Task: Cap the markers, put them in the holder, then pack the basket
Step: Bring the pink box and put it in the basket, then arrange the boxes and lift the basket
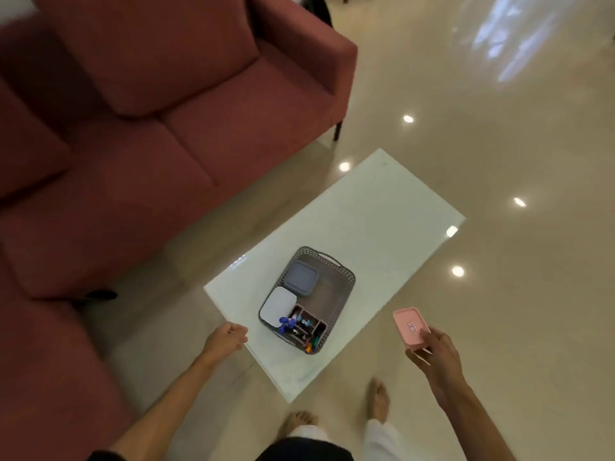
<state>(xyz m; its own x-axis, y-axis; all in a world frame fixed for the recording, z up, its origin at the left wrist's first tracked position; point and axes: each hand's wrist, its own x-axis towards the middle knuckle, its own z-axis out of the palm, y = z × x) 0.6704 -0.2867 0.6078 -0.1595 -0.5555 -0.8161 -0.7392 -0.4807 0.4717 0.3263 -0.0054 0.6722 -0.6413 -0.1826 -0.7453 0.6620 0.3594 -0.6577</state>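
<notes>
A grey woven basket (pixel 346 277) stands on the white table (pixel 372 214). Inside it lie a blue-grey lidded box (pixel 302 278), a white lidded box (pixel 278 307) and a pink-brown divided holder (pixel 307 322) with several capped markers (pixel 287 324) in it. My right hand (pixel 434 352) holds a pink lidded box (pixel 410 326) in the air, to the right of the table and basket. My left hand (pixel 226 337) hovers at the table's near left edge with fingers loosely curled and nothing in it.
A dark red sofa (pixel 139 134) fills the left side, close to the table. Glossy beige floor (pixel 499 128) surrounds the table. My bare feet (pixel 377 399) stand near the table's near corner.
</notes>
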